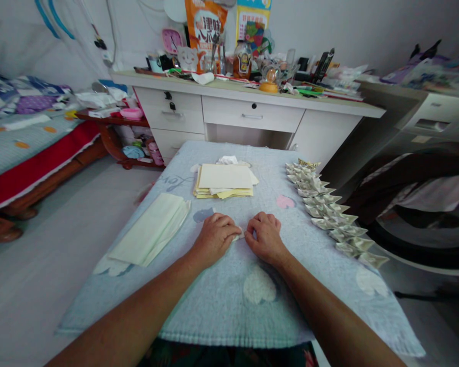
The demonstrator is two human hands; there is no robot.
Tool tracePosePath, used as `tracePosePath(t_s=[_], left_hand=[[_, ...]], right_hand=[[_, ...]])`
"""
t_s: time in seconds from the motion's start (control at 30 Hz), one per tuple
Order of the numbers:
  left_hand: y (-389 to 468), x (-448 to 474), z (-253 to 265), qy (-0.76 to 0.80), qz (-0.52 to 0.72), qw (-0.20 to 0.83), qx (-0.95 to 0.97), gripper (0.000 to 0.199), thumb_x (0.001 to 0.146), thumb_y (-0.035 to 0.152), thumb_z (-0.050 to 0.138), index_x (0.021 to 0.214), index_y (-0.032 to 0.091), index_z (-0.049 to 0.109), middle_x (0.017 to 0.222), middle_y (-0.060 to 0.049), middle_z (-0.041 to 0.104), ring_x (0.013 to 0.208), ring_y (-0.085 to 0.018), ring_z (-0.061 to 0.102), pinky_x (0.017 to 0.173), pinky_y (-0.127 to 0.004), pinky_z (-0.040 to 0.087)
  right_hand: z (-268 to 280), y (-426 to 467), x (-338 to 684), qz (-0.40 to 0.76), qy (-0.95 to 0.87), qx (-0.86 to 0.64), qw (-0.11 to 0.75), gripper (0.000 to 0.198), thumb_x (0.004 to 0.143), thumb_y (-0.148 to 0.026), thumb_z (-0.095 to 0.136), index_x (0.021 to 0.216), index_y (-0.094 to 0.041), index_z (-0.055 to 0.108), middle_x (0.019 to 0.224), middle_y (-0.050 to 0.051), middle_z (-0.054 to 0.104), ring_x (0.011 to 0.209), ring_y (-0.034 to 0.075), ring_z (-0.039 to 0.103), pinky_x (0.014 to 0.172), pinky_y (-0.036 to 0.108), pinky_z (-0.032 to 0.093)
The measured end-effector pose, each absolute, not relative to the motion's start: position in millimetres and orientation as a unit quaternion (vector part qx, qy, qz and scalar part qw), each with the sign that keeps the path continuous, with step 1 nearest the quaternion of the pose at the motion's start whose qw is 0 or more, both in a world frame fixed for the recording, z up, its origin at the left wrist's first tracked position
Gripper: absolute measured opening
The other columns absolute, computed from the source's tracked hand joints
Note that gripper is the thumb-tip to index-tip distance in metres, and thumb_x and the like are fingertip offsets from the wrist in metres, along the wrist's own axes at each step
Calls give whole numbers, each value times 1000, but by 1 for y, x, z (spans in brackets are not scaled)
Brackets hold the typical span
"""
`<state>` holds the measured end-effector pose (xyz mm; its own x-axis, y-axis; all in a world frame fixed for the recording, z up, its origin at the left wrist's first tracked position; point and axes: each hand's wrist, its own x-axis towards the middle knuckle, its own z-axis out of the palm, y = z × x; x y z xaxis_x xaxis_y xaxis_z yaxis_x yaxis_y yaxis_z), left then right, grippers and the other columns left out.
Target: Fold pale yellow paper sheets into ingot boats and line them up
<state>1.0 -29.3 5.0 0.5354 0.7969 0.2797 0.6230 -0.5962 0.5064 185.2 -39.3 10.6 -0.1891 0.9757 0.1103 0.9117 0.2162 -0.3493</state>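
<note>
Both of my hands meet over the middle of a cloth-covered table [222, 306]. Between them is a small folded piece of pale paper [238, 236], mostly covered by fingers. My left hand [217, 235] pinches its left side, fingers curled. My right hand [263, 235] is closed at its right end, with the fingertips pressed down there. Beyond the hands lies a stack of yellowish paper sheets [225, 177]. To the left rests a bundle of long pale green paper [149, 229]. Along the right side runs a row of folded paper boats [325, 209], nested together.
A white desk [252, 109] crowded with jars, bags and small items stands behind the table. At the right is a washing machine [416, 137] with its round door opening. A bed [34, 137] and a small shelf [118, 125] are at the left.
</note>
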Motion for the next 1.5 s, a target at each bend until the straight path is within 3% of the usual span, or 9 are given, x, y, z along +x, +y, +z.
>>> tracePosePath(t_s=[0.4,0.6,0.97,1.07,1.23,1.5], left_hand=[[-20,-4,-3,399,225,167,873,19,88,24,57,98,27,73,93,-3,66,90,-19,54,83,-34,38],[-20,-3,-3,399,225,167,873,20,88,25,57,98,28,73,93,-3,66,91,-19,54,83,-34,38],[-18,-5,-4,403,217,188,869,20,86,25,58,99,28,73,94,-3,65,93,-20,54,86,-35,38],[-17,-5,-3,404,212,195,868,20,87,26,57,98,28,73,94,-3,65,93,-20,53,87,-35,38],[-18,-8,3,398,199,206,872,23,88,24,54,101,27,72,96,-4,63,96,-20,52,88,-35,37],[-17,-14,8,382,179,247,872,28,85,21,53,108,28,69,102,-4,60,103,-21,49,92,-37,36]], right_hand=[[13,-36,195,153,-742,-629,174,15,88,-24,48,85,-21,62,98,6,54,96,22,44,83,35,30],[9,-39,189,96,-762,-621,154,10,85,-30,55,88,-22,60,99,6,52,96,24,42,84,38,29],[8,-38,190,65,-772,-619,130,11,86,-22,51,93,-24,60,101,7,52,95,23,42,84,38,29],[11,-42,187,54,-779,-606,153,12,87,-29,52,94,-22,58,101,7,52,97,24,41,88,40,28],[12,-46,178,46,-799,-578,157,31,88,-47,49,98,-19,54,102,9,51,98,26,41,91,42,27],[5,-43,172,26,-793,-593,138,44,87,-58,43,100,-17,52,102,11,52,96,28,42,89,43,28]])
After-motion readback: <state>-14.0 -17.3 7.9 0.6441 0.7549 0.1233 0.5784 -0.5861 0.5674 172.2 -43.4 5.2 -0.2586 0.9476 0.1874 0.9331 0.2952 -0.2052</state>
